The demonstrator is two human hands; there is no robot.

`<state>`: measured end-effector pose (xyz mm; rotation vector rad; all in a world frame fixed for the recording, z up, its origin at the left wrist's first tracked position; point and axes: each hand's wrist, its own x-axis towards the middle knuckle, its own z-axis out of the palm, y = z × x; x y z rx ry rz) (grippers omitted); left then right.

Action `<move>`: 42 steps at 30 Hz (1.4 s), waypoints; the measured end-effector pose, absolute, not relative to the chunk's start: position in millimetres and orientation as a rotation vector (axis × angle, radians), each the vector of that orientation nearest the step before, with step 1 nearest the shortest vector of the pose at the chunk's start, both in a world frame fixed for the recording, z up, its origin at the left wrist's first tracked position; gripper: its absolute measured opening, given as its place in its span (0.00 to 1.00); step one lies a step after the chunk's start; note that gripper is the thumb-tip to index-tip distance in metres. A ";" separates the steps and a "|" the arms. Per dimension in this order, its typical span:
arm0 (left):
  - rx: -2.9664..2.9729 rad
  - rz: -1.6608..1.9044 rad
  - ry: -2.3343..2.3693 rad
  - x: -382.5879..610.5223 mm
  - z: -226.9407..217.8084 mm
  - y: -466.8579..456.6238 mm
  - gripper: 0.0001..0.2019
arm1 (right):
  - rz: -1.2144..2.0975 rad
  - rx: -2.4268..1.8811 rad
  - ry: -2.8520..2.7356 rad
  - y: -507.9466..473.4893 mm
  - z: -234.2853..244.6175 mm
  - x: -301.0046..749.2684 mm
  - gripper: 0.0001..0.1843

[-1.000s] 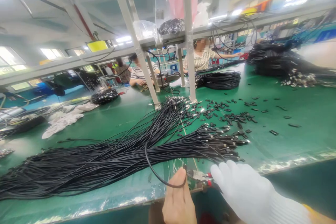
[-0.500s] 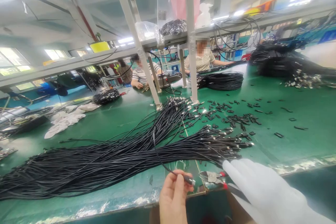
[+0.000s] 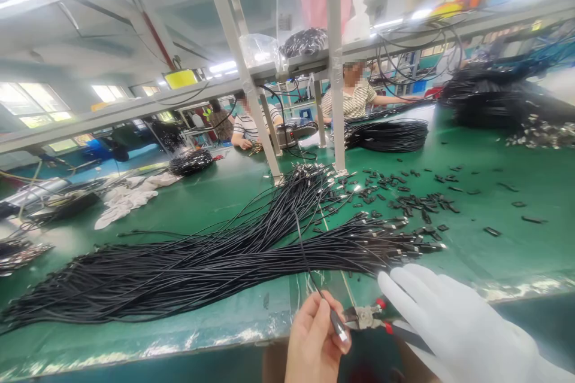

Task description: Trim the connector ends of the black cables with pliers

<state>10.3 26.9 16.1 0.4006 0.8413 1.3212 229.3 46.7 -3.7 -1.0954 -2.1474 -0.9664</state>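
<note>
My bare left hand (image 3: 313,335) pinches a black cable (image 3: 338,324) close to its metal-tipped plug, near the front edge of the table. In my gloved right hand (image 3: 462,323) is a pair of cutting pliers (image 3: 366,316) with red and black handles. The jaws reach the side of the plug at my left fingertips; whether they bite on it I cannot tell. Behind both hands lies a long bundle of black cables (image 3: 215,278), its plug ends toward the right. A second cable bundle (image 3: 287,197) fans back toward the shelf post.
Small black plastic pieces (image 3: 426,203) are scattered on the green table (image 3: 507,251). A coiled cable bundle (image 3: 390,134) lies behind the shelf post (image 3: 336,84). White gloves (image 3: 126,200) lie at the left. Two co-workers sit across the table.
The pliers' jaws have closed in and come up to the plug. My left hand has moved slightly right, with the plug now angled down toward me. The view has shifted a little.
</note>
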 end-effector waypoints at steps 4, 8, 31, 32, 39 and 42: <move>0.383 1.279 0.802 8.6 17.4 26.3 0.22 | -0.976 -1.052 -2.164 47.2 1.8 226.4 0.21; 0.417 1.207 0.773 5.3 13.7 27.2 0.22 | -0.942 -1.035 -2.163 48.5 7.0 228.0 0.21; 0.411 1.306 0.855 13.8 18.1 21.1 0.26 | -1.078 -1.056 -2.242 43.5 3.4 215.7 0.19; 0.408 1.301 0.855 13.2 17.3 21.6 0.26 | -1.090 -1.099 -2.199 43.1 -2.8 215.5 0.19; 0.477 1.173 0.848 10.0 9.2 22.4 0.29 | -0.920 -1.147 -2.239 40.7 -42.5 222.7 0.21; 0.695 1.185 0.984 14.6 8.1 13.8 0.33 | -0.880 -1.252 -2.141 38.1 -49.8 220.6 0.20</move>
